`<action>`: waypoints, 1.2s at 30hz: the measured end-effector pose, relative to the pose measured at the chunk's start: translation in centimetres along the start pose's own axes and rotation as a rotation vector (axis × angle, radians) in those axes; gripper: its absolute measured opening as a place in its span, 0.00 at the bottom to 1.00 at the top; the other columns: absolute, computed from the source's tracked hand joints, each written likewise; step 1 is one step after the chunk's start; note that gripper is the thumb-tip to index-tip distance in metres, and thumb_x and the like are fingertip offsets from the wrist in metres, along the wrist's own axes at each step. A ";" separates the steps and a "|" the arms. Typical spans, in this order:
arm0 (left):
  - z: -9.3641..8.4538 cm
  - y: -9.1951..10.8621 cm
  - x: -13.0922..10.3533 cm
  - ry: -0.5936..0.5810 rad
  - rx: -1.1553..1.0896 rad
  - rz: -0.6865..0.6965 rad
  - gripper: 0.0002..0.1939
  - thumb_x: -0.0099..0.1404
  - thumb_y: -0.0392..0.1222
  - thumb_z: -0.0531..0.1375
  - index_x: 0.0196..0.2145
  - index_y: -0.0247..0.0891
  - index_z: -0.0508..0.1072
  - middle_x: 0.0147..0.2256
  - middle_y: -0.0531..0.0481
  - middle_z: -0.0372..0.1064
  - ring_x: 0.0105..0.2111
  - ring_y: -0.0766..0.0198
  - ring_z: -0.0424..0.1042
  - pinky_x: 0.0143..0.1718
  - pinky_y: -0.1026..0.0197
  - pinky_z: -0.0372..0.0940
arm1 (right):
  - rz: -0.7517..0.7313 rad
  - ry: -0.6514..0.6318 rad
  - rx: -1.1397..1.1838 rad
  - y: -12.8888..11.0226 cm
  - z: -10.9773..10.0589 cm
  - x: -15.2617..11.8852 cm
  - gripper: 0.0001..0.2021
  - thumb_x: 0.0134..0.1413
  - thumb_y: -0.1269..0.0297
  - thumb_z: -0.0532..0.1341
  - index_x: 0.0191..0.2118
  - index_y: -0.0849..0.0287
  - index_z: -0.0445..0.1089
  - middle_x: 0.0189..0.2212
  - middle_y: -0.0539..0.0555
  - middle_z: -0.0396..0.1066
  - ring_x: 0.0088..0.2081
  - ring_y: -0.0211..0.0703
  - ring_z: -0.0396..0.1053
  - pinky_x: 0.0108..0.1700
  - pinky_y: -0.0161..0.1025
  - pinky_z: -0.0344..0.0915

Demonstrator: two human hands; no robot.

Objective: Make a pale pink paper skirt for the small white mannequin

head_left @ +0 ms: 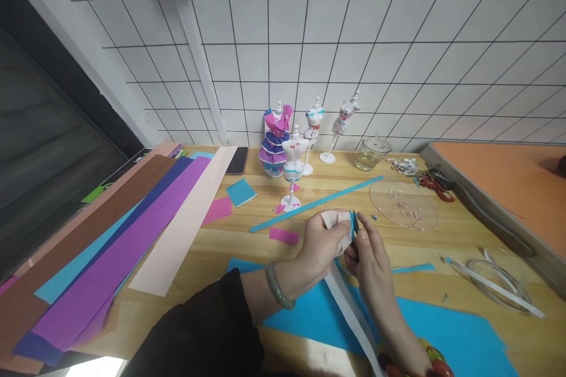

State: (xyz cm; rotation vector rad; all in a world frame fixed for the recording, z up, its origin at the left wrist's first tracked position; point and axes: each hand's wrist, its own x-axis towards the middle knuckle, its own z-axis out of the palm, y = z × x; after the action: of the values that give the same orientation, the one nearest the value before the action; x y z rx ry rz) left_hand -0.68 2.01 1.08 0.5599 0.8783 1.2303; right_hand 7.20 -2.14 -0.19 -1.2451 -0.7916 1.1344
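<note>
My left hand (318, 241), with a green bangle at the wrist, pinches a folded white paper strip (351, 312) whose tail hangs down toward the front edge. My right hand (371, 253) is close beside it on the right, fingers closed on a small dark tool (356, 224), perhaps scissors, against a thin blue strip at the white paper's edge. Under both hands lies a large blue sheet (446, 330). Beyond them a long narrow blue strip (318, 202) crosses the table diagonally, near a small pink paper piece (283, 235).
Small mannequins (293, 159) stand at the back, one in a pink and purple dress (273, 150). Long coloured paper strips (132, 247) cover the left. To the right are a glass jar (371, 153), a clear round plate (404, 205), coiled strips (499, 285) and an orange-topped surface (508, 188).
</note>
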 end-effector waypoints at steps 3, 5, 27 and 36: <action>0.0 0.0 -0.1 -0.010 0.022 0.007 0.11 0.48 0.37 0.68 0.32 0.33 0.75 0.29 0.48 0.71 0.29 0.65 0.69 0.31 0.62 0.63 | 0.001 0.002 -0.010 0.1 0.0 0.1 0.40 0.54 0.40 0.62 0.67 0.54 0.56 0.18 0.39 0.48 0.18 0.33 0.47 0.19 0.31 0.48; 0.0 0.1 -0.2 -0.014 0.024 0.014 0.10 0.49 0.37 0.68 0.31 0.34 0.75 0.29 0.49 0.71 0.28 0.66 0.68 0.31 0.63 0.63 | -0.001 0.000 -0.015 0.1 -0.1 0.1 0.39 0.54 0.40 0.62 0.66 0.54 0.56 0.18 0.39 0.48 0.18 0.33 0.47 0.19 0.32 0.48; -0.1 0.1 -0.3 -0.052 0.036 -0.001 0.10 0.48 0.39 0.68 0.27 0.34 0.72 0.24 0.53 0.66 0.24 0.69 0.63 0.27 0.64 0.57 | -0.024 0.012 -0.045 0.1 -0.2 0.1 0.40 0.54 0.40 0.62 0.67 0.57 0.56 0.17 0.39 0.47 0.17 0.33 0.47 0.19 0.31 0.46; -0.4 1.8 -0.1 -0.095 0.036 0.042 0.14 0.49 0.43 0.70 0.25 0.36 0.69 0.22 0.56 0.62 0.22 0.72 0.61 0.25 0.65 0.55 | -0.037 -0.089 -0.522 -2.1 -6.2 4.5 0.40 0.58 0.35 0.50 0.67 0.57 0.52 0.20 0.42 0.55 0.17 0.34 0.50 0.19 0.33 0.49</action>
State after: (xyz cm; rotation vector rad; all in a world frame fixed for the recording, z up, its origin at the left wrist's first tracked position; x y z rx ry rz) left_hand -2.04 2.35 2.23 0.6634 0.8141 1.2176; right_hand 14.73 0.37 0.13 -1.6060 -1.2247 0.9875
